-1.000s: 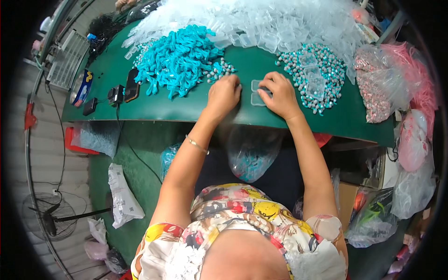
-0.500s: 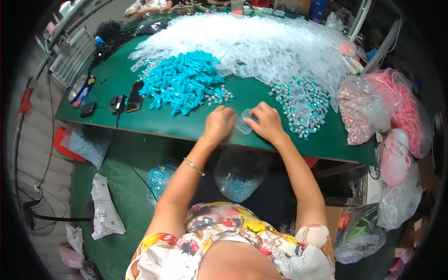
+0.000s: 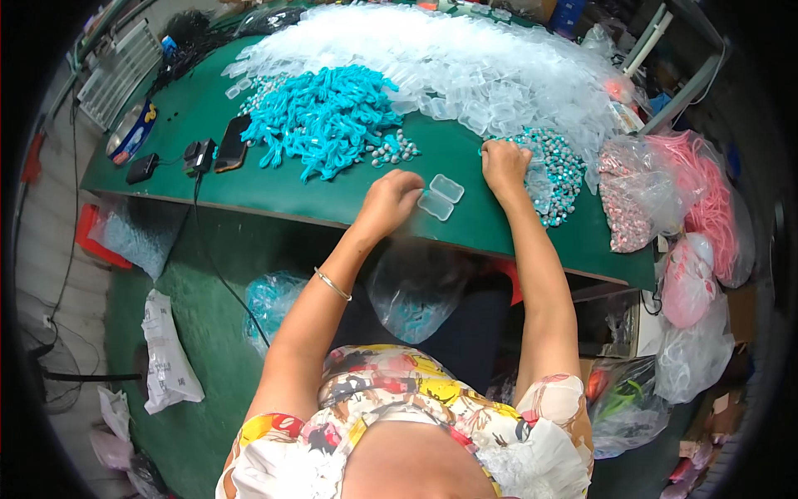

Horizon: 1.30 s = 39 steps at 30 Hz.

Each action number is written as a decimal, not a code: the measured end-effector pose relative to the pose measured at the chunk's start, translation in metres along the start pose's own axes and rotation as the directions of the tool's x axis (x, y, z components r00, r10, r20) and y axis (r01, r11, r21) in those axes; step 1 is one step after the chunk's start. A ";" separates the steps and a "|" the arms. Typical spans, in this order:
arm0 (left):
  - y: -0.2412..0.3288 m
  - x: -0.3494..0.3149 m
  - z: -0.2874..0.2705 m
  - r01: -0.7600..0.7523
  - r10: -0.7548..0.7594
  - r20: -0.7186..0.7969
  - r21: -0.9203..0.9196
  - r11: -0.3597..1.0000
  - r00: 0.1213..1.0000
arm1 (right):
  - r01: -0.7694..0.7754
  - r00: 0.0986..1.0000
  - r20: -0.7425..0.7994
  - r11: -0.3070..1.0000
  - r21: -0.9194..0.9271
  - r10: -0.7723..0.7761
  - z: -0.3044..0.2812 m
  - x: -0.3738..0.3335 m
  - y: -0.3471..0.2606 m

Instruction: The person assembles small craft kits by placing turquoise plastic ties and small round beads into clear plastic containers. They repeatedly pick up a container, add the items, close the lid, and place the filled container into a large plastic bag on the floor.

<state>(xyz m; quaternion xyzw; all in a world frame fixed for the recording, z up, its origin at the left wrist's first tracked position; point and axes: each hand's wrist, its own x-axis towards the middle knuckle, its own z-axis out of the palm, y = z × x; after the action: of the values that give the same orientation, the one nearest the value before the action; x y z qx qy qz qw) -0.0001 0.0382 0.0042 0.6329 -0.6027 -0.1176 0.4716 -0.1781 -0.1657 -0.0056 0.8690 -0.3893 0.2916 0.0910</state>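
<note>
A small clear plastic box lies opened out flat on the green table, its two halves side by side. My left hand is beside it, fingers curled together at its left edge; a speck of teal shows near the fingertips, but what they hold is hidden. My right hand is at the left edge of a pile of teal and silver beads, fingers pinched. A tiny teal bit shows at its fingertips, too small to name. Left of my left hand is a heap of teal cords, with a few loose beads alongside.
A broad mound of clear plastic boxes covers the table's far side. Bags of pink beads and pink cords stand at the right. A phone, a small black device and a round tin lie at the left.
My right hand has let go of the clear box and moved right to the bead pile. The box now lies opened flat. My left hand stays close beside it.
</note>
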 end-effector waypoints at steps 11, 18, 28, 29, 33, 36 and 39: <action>0.006 -0.009 0.000 -0.048 0.016 0.166 0.190 0.981 0.986 | -0.141 0.989 -0.023 0.972 0.189 0.148 -0.012 -0.022 0.002; 0.006 -0.027 -0.007 -0.012 0.007 0.022 0.236 0.972 1.000 | -0.085 0.994 0.056 0.994 -0.073 0.089 -0.010 -0.007 -0.014; 0.000 -0.034 -0.013 -0.102 0.102 0.006 0.121 0.987 0.995 | 0.020 0.999 0.025 0.988 0.152 -0.024 -0.040 -0.014 -0.043; 0.001 -0.034 -0.014 -0.087 0.087 0.002 0.113 0.990 0.996 | 0.082 0.996 0.008 0.958 0.276 -0.088 -0.046 -0.025 -0.054; 0.000 -0.033 -0.010 -0.105 0.105 0.010 0.169 0.980 0.994 | 0.271 0.958 -0.018 0.881 0.388 -0.286 -0.078 -0.062 -0.101; -0.003 -0.032 -0.007 -0.130 0.132 0.003 0.189 0.973 0.991 | 0.295 0.951 -0.007 0.897 0.329 -0.310 -0.070 -0.066 -0.108; -0.003 -0.031 -0.009 -0.108 0.103 0.036 0.179 0.978 0.994 | 0.281 0.942 0.077 0.894 0.350 -0.326 -0.067 -0.066 -0.109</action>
<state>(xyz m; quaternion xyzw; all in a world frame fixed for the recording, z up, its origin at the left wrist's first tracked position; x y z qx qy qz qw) 0.0009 0.0685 -0.0068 0.6387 -0.6496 -0.0456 0.4098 -0.1625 -0.0253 0.0181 0.9394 -0.1987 0.2764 -0.0396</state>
